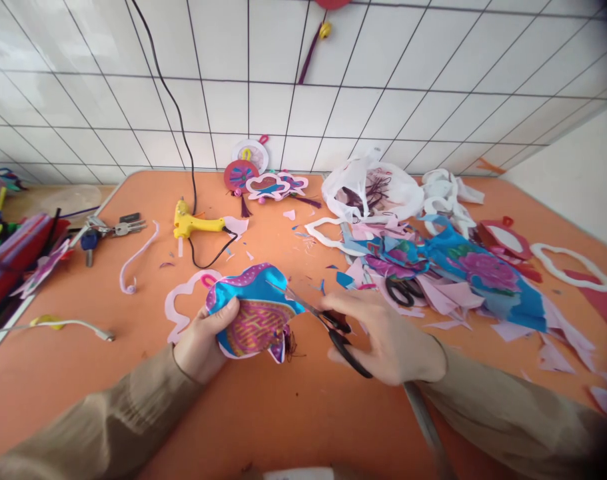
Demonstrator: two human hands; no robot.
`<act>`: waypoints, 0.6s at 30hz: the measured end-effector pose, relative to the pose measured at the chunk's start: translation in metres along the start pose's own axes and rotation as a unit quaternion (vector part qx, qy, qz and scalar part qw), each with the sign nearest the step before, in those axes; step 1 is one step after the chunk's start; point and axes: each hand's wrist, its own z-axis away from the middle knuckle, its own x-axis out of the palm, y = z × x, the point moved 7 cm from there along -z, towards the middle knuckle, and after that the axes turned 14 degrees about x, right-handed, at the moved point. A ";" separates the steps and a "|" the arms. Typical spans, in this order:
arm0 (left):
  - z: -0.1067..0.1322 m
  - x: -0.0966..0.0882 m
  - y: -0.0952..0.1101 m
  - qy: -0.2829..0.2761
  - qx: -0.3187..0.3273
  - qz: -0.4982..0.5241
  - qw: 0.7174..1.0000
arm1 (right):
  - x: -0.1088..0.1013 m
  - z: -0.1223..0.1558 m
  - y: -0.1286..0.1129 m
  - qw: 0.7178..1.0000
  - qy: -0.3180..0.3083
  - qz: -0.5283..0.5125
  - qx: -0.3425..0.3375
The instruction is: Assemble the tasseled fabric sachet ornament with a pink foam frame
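My left hand (pixel 206 343) pinches a shiny piece of patterned fabric (pixel 253 320), blue with a pink and gold design and a wavy edge, its thumb on top. In my right hand (pixel 378 337) are black-handled scissors (pixel 339 333), fingers through the loops. The blades point left and lie at the fabric's upper right edge; whether they are cutting into it I cannot tell. Dark threads (pixel 290 343) show by the fabric's lower right corner. Just behind my left hand lies a pale pink cloud-shaped frame (pixel 176 300) with a bright pink loop.
A yellow glue gun (pixel 198 225) with a black cord lies at the back left, near keys (pixel 123 228). Finished-looking ornaments (pixel 268 185) and a white plastic bag (pixel 373 187) stand by the tiled wall. Blue floral fabric (pixel 488 267) and pink scraps (pixel 448 297) cover the right side.
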 end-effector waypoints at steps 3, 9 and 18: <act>0.002 0.003 0.000 -0.008 -0.002 0.000 1.000 | -0.001 0.002 -0.002 0.999 0.020 0.038 -0.016; 0.003 -0.002 -0.001 -0.018 0.005 -0.012 1.000 | 0.000 0.002 -0.001 1.000 0.011 0.022 -0.008; 0.005 -0.004 -0.006 0.003 0.004 -0.012 1.000 | -0.002 0.002 -0.001 1.000 0.016 -0.017 -0.008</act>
